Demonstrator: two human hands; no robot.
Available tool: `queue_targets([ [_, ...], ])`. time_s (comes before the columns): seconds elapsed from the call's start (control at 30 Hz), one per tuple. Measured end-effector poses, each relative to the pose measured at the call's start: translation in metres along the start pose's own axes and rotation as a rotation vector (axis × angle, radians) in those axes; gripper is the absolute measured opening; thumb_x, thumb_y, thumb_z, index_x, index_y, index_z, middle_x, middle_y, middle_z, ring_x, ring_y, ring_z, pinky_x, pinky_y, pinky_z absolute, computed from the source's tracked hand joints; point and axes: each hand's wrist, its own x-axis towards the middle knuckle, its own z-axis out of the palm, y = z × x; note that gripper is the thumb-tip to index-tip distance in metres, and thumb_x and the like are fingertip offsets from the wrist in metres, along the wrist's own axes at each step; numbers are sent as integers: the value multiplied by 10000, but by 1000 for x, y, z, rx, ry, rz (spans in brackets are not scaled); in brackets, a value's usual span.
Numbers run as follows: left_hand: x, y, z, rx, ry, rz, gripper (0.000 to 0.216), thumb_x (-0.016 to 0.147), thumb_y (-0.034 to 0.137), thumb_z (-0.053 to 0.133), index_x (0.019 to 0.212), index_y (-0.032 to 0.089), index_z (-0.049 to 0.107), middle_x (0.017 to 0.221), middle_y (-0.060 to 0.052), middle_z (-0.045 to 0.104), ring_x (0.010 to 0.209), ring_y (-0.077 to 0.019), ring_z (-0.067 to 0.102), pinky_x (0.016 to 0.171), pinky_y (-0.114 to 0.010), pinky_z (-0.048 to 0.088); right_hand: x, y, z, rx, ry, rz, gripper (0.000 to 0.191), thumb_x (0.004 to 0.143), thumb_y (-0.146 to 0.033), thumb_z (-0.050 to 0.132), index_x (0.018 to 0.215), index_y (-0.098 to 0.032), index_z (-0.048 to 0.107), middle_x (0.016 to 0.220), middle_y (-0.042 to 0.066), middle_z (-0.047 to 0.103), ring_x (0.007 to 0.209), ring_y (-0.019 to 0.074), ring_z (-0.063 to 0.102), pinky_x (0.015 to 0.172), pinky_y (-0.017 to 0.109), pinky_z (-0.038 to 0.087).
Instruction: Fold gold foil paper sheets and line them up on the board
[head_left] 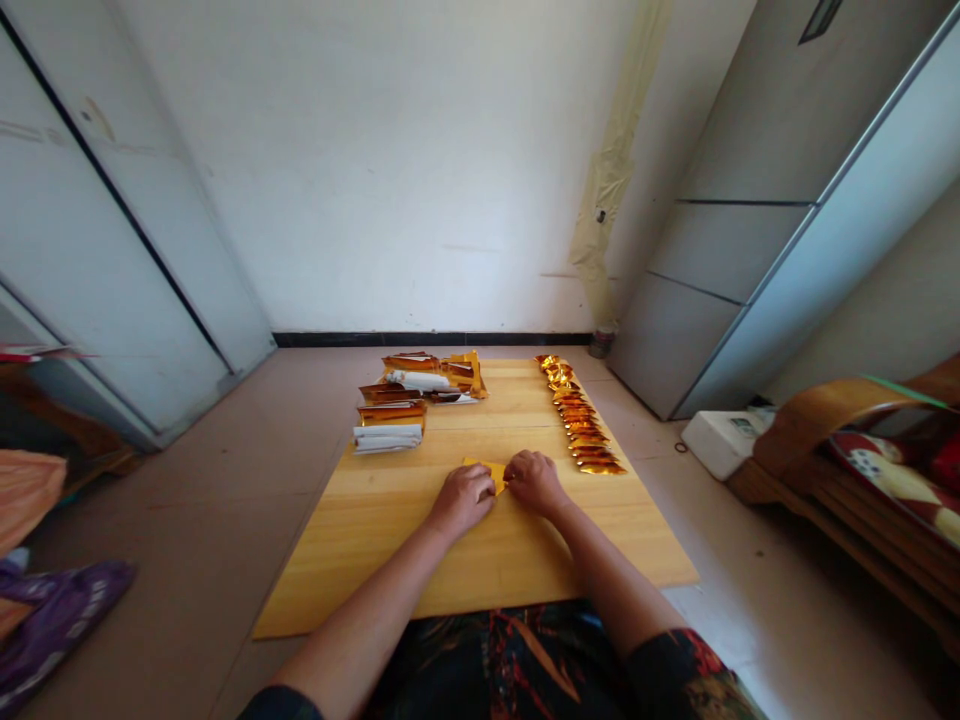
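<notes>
Near the middle of the wooden board (390, 540), both my hands are closed on a small sheet of gold paper (489, 472). My left hand (463, 497) presses its fingers on the sheet's left part. Opposite it, my right hand (536, 482) pinches the right edge, with the fingertips partly hidden. A row of folded shiny gold paper pieces (585, 425) overlaps along the board's right side. Stacks of flat gold and white paper sheets (390, 415) lie at the board's far left, with more loose gold sheets (469, 372) behind them.
A white wall (420, 180) stands beyond the board. On the right are a grey refrigerator (697, 260), a white box (720, 443) and a wooden sofa (832, 480). A purple bag (67, 620) lies on the floor at left. A small can (602, 341) sits by the wall.
</notes>
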Motion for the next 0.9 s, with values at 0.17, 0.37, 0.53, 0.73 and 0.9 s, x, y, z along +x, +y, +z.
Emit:
queue_targets([
  [0.17,3,-3,-2,90,-14,17,240,799,128,554,925,263,707,972,-34,658,916,-175,581,848,-324,441,-13,-5,-2,-7,17,-63,210,807,-160,523,903,-259,681,994,19,644,941,175,529,824,289,317],
  [0.37,0,-16,-17,247,-10,32,256,809,121,559,865,306,727,1103,-42,623,1119,-234,479,944,-419,365,-26,-24,-5,-51,-45,-150,216,854,-211,508,955,-283,686,997,28,645,940,178,528,820,297,332],
  [0.53,-2,-19,-21,294,-52,20,225,845,152,521,902,256,712,917,-62,636,930,-206,514,788,-343,409,-22,-26,1,-27,-38,-221,208,832,-177,533,949,-257,685,913,30,656,870,159,551,773,264,358],
  [0.73,-7,-18,-19,282,-58,46,249,846,135,486,956,229,688,940,-56,652,915,-199,538,788,-339,409,-11,-7,10,54,102,-310,149,838,-199,564,887,-246,695,962,31,647,874,149,561,786,256,377],
  [0.9,-14,-20,-23,249,-24,64,281,833,136,503,1015,273,667,1057,-24,671,966,-193,569,825,-360,391,-7,4,8,84,99,-396,130,853,-263,580,878,-259,708,979,31,653,848,148,557,790,268,380],
])
